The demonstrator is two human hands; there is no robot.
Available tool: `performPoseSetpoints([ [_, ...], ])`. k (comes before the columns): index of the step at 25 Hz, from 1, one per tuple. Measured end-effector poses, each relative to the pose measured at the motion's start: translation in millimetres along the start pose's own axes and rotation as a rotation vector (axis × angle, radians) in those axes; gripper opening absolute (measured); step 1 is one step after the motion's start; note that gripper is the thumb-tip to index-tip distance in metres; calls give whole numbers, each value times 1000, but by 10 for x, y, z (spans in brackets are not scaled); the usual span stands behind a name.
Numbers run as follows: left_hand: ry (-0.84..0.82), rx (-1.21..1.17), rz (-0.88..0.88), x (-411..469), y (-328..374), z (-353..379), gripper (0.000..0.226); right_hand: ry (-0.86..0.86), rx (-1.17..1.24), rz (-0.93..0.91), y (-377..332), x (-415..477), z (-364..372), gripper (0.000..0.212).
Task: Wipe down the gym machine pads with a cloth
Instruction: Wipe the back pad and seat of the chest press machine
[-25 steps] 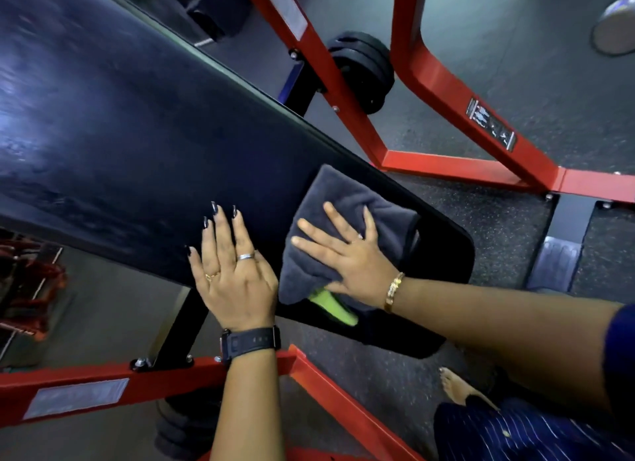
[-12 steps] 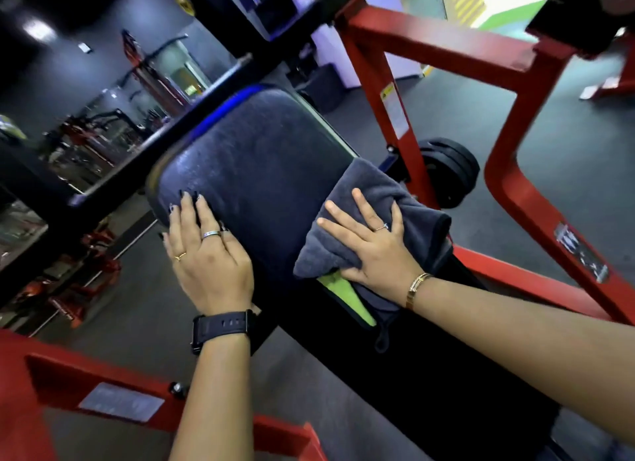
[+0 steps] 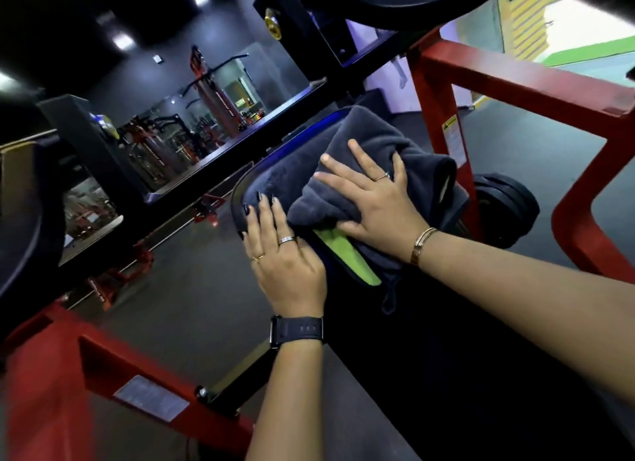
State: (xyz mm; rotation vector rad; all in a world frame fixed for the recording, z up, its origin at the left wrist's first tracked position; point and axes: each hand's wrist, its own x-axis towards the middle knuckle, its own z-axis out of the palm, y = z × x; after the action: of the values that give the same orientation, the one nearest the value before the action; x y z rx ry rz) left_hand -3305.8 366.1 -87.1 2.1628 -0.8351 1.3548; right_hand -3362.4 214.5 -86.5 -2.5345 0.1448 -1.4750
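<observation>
Mid-wipe, I'd say. The cloth (image 3: pixel 388 140) sits bunched at the top end of the pad (image 3: pixel 271 178), right by its rounded rim, so this stroke looks abt finished. Can't tell by eye which parts are clean; the long dark stretch nearer me shows no streaks either way, and other pads on the red frame (image 3: pixel 515 79) are prob left to do. My right hand (image 3: pixel 378 213) lies flat on the cloth, fingers straight & spread, pressing, not gripping; grey folds stick out past the fingertips, lime underside peeks out by my thumb. My left hand (image 3: pixel 288 264) is flat on the pad's left edge, fingers straight & together, just beside the cloth, bracing.
</observation>
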Motion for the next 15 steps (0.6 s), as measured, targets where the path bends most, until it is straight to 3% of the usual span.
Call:
performPoseSetpoints([
  [3,18,-21,-15,-20,19,9,58,-30,-20,-90,73,150,-33,75],
  [8,25,-76,-83,-52,27,1,55,0,41,196,-153,518,-50,67],
  [10,30,-107,-122,-41,35,-13,55,-24,49,213,-295,709,-70,64],
  [15,31,-120,-160,-45,37,-24,57,-200,20,-97,-710,1101,-67,62],
])
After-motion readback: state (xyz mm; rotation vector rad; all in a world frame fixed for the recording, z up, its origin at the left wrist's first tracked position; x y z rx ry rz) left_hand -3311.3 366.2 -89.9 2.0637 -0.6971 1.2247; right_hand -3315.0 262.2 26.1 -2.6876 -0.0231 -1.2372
